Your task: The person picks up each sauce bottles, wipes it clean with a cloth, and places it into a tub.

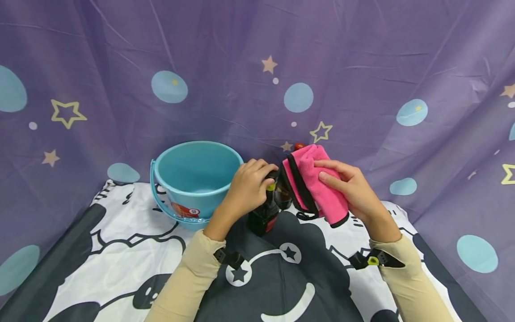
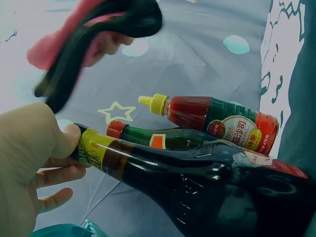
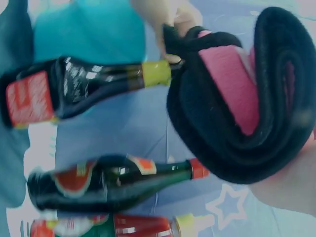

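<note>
At the top of a dark glass sauce bottle (image 1: 263, 215) is my left hand (image 1: 246, 187), its thumb and fingers gripping the cap above the yellow neck label. The bottle stands upright on the cloth-covered surface. My right hand (image 1: 356, 190) holds a folded pink towel (image 1: 322, 190) with black edging, thumb on the near side. The towel is up beside the bottle's top, on its right. Behind stand a green glass bottle (image 2: 182, 139) with a red cap and a red sauce squeeze bottle (image 2: 190, 112) with a yellow nozzle; the head view largely hides both.
A light blue bucket (image 1: 193, 200) with a handle stands left of the bottles, close to my left hand. A purple curtain (image 1: 225, 53) with stars and dots hangs behind everything. A black and white cartoon-print cloth (image 1: 128, 259) covers the surface.
</note>
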